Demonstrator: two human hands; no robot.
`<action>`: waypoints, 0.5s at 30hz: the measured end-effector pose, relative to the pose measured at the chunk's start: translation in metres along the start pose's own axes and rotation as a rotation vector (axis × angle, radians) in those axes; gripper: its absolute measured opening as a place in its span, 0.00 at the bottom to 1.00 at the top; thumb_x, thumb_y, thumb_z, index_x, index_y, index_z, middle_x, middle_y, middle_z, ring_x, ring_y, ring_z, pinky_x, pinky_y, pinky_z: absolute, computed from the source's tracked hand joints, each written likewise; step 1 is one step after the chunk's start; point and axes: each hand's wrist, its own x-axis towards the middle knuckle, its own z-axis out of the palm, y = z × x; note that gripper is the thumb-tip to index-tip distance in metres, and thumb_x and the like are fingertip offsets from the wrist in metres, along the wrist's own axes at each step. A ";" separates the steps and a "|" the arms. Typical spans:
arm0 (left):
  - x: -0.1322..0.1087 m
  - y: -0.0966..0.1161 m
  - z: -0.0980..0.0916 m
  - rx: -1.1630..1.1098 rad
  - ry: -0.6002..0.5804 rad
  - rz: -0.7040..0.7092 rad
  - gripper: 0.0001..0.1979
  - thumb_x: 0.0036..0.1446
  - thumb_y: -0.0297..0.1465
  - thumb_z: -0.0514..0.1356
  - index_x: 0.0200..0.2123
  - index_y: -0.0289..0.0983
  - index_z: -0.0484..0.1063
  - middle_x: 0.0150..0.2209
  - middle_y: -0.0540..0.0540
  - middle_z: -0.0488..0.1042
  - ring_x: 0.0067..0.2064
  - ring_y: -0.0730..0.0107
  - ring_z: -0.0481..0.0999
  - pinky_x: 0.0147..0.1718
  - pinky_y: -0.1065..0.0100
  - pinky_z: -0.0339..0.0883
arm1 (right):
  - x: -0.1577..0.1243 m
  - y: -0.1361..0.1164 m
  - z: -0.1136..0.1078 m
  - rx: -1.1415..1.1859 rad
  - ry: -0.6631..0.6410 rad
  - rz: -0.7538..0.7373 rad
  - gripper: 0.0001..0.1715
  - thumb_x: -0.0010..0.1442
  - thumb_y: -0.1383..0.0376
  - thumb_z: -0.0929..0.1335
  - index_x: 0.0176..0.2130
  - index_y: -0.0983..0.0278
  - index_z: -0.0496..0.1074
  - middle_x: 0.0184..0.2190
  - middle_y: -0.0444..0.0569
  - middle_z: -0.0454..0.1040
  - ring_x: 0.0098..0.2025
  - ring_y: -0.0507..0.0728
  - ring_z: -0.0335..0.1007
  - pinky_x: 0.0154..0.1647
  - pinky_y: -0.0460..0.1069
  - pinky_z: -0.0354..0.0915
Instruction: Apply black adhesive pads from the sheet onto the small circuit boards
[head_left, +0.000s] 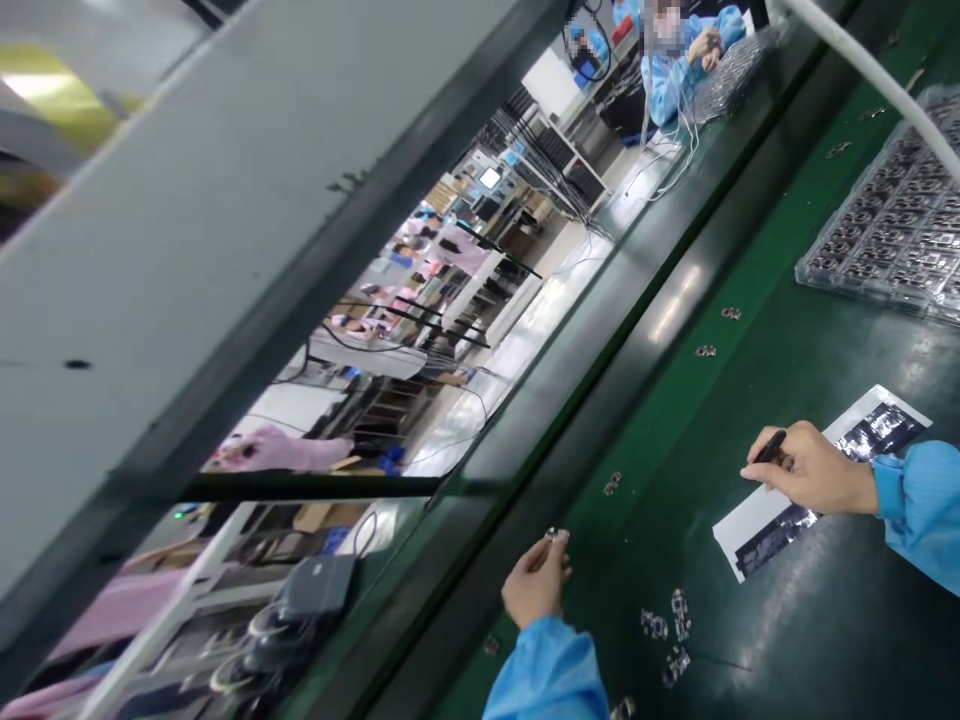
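My left hand, in a blue sleeve, pinches a small metallic electronic part between thumb and fingertips over the edge of the green work surface. Closed around a dark, slim tool that looks like tweezers, my right hand is above a white sheet with dark film strips. The tool's tip is hard to make out. Several loose small parts lie on the surface between my two hands. More single parts are spread along the green strip farther up.
A clear compartment tray filled with small parts sits at the upper right, with a white hose arching over it. A grey metal beam crosses the left side. Another person in blue sleeves works at the top beside bubble wrap.
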 end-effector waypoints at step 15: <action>0.003 0.018 0.048 0.236 -0.149 0.269 0.08 0.58 0.34 0.57 0.37 0.36 0.70 0.38 0.47 0.72 0.38 0.69 0.73 0.36 0.64 0.69 | -0.003 0.005 0.005 0.203 -0.091 0.124 0.11 0.52 0.60 0.69 0.27 0.66 0.68 0.17 0.44 0.68 0.19 0.52 0.69 0.19 0.45 0.64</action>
